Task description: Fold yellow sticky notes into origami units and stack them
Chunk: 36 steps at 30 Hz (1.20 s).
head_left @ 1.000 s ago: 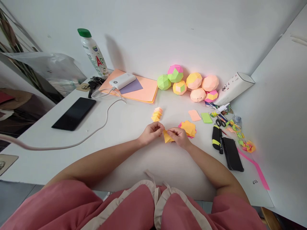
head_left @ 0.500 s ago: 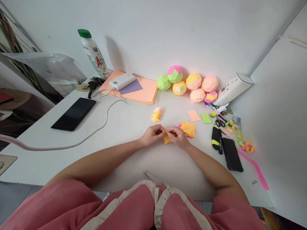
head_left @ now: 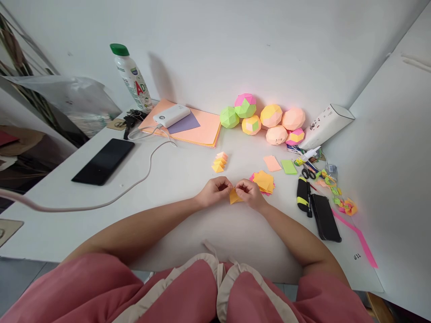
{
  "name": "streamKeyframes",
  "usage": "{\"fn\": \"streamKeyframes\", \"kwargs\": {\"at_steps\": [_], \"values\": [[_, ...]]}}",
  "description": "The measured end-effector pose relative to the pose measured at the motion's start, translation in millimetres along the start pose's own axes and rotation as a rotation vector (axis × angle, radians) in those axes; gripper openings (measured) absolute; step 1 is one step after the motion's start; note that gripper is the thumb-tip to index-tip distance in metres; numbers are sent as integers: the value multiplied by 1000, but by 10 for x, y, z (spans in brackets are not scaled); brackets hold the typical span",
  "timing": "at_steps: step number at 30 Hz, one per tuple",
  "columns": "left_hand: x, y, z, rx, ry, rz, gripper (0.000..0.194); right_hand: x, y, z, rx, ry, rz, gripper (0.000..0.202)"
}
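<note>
At far left, the white surface [head_left: 182, 172] ends in a slanting edge beside a crinkled translucent bag [head_left: 81, 92]. A glossy black device [head_left: 103, 161] lies near that edge; past it, a pale cable [head_left: 150, 163] curls across, and a broad stretch of surface gives the left arm room. Behind, smooth peach sheets [head_left: 208, 128] lie flat near the back wall [head_left: 205, 49]. Mid-surface, well in from the front edge, the left hand's [head_left: 215, 191] grip pinches a small orange paper [head_left: 235, 197] at its upper left; the right hand's [head_left: 249, 194] grip is closed on its upper right. Just beside sits a ragged-edged paper stack [head_left: 263, 182], with faceted paper balls [head_left: 271, 115] farther back. Rightward, a black-and-yellow cutter [head_left: 302, 194] and a black case [head_left: 326, 218] narrow the room toward the side wall [head_left: 393, 157].
</note>
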<state>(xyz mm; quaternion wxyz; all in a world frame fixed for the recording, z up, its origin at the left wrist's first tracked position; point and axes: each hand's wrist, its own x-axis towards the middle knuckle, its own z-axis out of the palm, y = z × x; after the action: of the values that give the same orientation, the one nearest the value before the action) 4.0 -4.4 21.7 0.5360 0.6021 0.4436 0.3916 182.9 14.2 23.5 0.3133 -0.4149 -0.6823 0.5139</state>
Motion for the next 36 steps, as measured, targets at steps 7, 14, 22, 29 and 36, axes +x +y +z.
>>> {"fn": "streamKeyframes", "kwargs": {"at_steps": [7, 14, 22, 29, 36], "values": [[0, -19, -13, -29, 11, -11, 14, 8, 20, -8, 15, 9, 3, 6], [15, -21, -6, 11, -22, 1, 14, 15, 75, -7, 21, -31, -12, 5], [7, 8, 10, 23, -9, -22, 11, 6, 52, 4, 19, -35, -11, 5], [-3, 11, -3, -47, 54, -29, 10, 3, 12, -5, 12, 1, 11, 5], [4, 6, -21, -112, 0, -4, 15, 1, 66, -17, 35, -10, 20, 4]]}}
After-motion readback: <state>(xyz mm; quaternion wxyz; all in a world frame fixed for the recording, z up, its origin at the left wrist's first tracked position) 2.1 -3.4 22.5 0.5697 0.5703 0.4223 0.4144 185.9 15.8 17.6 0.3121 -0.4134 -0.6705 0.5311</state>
